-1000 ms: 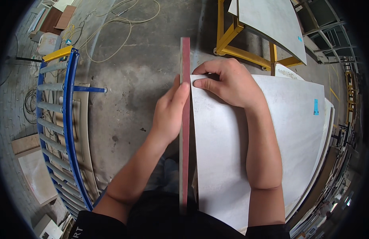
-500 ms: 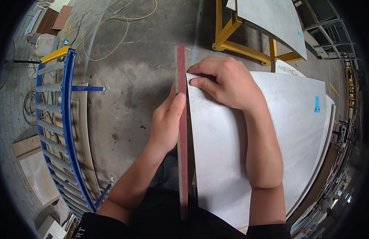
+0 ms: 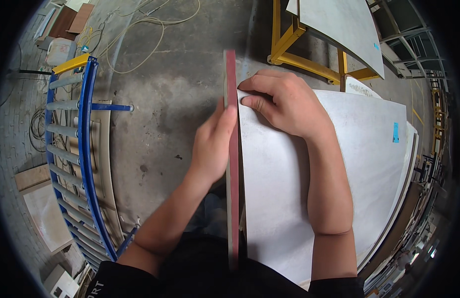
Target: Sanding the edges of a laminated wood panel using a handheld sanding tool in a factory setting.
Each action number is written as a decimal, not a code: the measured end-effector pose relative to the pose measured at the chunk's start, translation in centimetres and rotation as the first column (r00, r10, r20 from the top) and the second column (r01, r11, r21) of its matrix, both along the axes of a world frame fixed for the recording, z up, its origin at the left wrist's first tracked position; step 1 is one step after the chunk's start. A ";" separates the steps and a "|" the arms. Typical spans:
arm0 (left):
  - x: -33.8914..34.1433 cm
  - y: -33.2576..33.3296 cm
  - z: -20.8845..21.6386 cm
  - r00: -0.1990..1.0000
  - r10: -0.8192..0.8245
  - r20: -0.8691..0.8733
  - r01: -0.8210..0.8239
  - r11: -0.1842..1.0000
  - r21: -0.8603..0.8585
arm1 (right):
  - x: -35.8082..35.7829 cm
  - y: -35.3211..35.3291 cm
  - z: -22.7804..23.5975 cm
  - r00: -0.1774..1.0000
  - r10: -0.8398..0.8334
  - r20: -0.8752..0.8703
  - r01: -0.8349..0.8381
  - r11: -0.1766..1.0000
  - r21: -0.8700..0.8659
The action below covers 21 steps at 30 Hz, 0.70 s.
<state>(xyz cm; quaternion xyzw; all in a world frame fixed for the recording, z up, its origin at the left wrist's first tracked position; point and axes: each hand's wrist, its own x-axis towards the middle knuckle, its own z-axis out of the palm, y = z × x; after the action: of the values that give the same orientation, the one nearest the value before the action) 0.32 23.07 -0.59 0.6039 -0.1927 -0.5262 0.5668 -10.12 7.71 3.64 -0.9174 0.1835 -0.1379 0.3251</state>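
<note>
Head view: 2 bare hands, 1 board between. L hand [image 3: 212, 144] is clamped on the red-edged board [image 3: 233, 174], thumb over the red edge, fingers along its left face, mostly hidden. Board stands on edge, narrow side up, mid-scene just left of the wht panel [image 3: 274, 198]; the grip prob. stops it tipping. Lower end out of sight, so can't tell what bears its wt.

R hand [image 3: 292, 104] looks pinched on the panel's far left corner: thumb on the wht face, index at the far edge, other fingers tucked, partly hidden. Corner hold prob. steadies that edge beside the board.

Count: 1 red-edged board; 1 wht panel under R forearm, w/ 1 blue tape strip [image 3: 395, 132] at right. Far right, 1 yellow frame [image 3: 309, 68] bearing 1 pale sheet [image 3: 334, 35], prob. to keep it off the floor; 1 blue tag [image 3: 376, 46] on it. Left, 1 roller conveyor [image 3: 85, 116], 6+ grey rollers, exact no. unclear. Far left, 1 wht jerrycan [image 3: 60, 53].
</note>
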 end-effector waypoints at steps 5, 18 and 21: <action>0.5 -0.2 -0.2 0.999 -0.041 0.014 0.041 0.999 -0.003 | 0.0 -0.2 0.2 1.000 0.005 0.001 -0.005 1.000 0.002; 0.5 0.2 -0.2 0.993 -0.047 0.106 0.052 0.997 -0.049 | 0.1 -0.1 0.0 1.000 0.020 0.013 -0.020 0.999 0.024; -0.5 1.4 -0.7 0.989 0.039 0.140 -0.030 0.998 -0.059 | 0.1 0.2 0.0 0.999 0.035 0.021 -0.036 0.999 0.010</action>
<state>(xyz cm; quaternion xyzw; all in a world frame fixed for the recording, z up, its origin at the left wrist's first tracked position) -0.20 24.45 -1.30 0.6266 -0.2369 -0.4664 0.5776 -10.06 7.90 3.66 -0.9173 0.1645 -0.1409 0.3341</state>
